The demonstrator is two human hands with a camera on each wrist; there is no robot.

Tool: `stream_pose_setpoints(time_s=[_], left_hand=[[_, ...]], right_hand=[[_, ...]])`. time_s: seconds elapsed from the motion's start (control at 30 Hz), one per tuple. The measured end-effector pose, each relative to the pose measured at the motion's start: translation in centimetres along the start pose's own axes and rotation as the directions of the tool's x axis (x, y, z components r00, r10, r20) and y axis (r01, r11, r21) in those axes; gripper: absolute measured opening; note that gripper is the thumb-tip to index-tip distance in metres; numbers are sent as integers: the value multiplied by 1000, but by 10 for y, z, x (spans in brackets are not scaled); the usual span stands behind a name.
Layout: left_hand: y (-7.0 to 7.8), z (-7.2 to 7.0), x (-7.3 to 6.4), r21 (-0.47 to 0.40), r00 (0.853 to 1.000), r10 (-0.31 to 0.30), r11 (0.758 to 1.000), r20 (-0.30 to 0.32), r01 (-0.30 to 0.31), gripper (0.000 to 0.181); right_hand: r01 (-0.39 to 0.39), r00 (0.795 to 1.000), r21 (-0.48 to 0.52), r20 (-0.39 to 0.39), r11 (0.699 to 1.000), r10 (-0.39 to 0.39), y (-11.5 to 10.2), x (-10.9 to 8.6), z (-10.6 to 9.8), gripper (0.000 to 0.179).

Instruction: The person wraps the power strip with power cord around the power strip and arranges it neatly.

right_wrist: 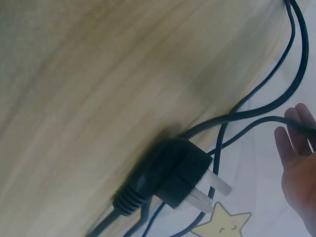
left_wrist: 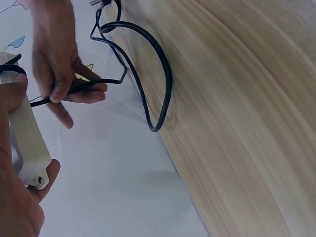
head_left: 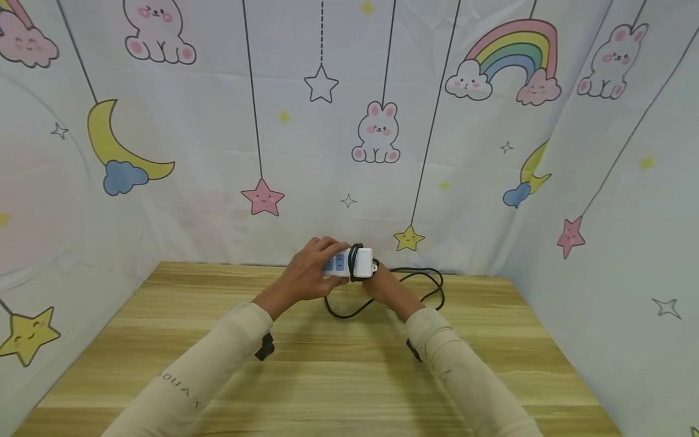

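Note:
My left hand (head_left: 308,273) grips a white power strip (head_left: 363,263) with blue socket faces, raised over the back of the table. Black cord (head_left: 356,267) is wound round the strip near its right end. Just behind and to the right, partly hidden by the strip, is my right hand (head_left: 386,286). In the left wrist view, the thumb and fingers of the right hand (left_wrist: 59,69) pinch a length of the cord. Loose loops of cord (left_wrist: 169,79) trail from there to the tabletop. A black plug (right_wrist: 165,173) with metal prongs shows large in the right wrist view.
The wood-grain table (head_left: 349,376) ends at a white fabric backdrop (head_left: 327,224) with printed rabbits, stars and moons. This fabric also rises at both sides. Dark wrist straps (head_left: 265,347) sit below the sleeves.

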State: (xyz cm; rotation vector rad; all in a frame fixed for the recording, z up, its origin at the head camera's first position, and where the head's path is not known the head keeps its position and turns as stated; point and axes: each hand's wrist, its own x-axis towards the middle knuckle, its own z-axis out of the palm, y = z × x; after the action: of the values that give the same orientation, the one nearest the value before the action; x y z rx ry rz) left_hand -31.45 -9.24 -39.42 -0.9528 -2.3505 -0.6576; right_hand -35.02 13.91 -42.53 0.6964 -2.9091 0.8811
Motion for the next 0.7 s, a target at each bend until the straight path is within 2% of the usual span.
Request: stream_pose_setpoints(time_s=[0.07,0.33,0.53,0.7], left_hand=[[0,0,1,-6,1000,-3,1000,-3,3,68],[2,1,0,-19,1000,-21,1000,1,21,69],[5,1,0,-34,999,-34,999,-8,34,69],[7,1,0,-59,998,-57,997,-13,56,70]], right_hand=[[-33,999,-24,2,999,33,1,0,5,41],[-11,1000,-31,-11,999,10,1,2,15,34],[3,999,-95,-36,995,-7,2,4,19,30],[11,1000,-128,4,992,-10,11,13,22,28]])
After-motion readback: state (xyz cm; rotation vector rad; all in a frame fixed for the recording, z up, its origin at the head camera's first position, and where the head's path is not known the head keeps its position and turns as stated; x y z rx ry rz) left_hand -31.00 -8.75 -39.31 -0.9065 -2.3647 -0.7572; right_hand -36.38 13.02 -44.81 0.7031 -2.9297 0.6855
